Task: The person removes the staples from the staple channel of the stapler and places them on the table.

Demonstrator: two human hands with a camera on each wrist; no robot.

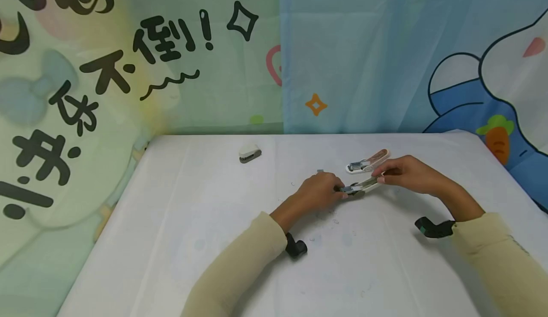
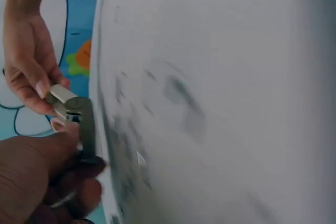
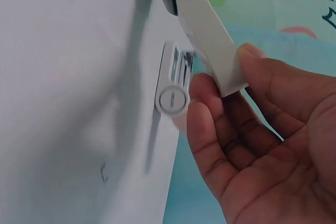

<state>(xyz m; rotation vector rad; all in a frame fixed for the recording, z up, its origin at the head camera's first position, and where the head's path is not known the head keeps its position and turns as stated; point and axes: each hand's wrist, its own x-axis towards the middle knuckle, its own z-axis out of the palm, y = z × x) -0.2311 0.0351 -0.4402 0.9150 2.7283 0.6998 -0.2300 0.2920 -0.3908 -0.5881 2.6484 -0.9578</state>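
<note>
Stapler, white and grey (image 1: 363, 185): one, swung open at its round hinge, held above the table between both hands. Left hand (image 1: 317, 191): thumb and fingers pinch the grey arm. Right hand (image 1: 408, 174): thumb and fingertips pinch the far end of the white arm.

Second stapler, white and pink (image 1: 368, 161): one, also opened out, lies on the table just beyond the held one. Small stapler (image 1: 249, 153), white above and dark grey below: one, stands well apart, towards the table's back edge. Table (image 1: 192, 236): white-covered, bearing scattered small marks or bits, too small to identify. Backdrop (image 1: 342, 60): printed cloth, blue and green.
</note>
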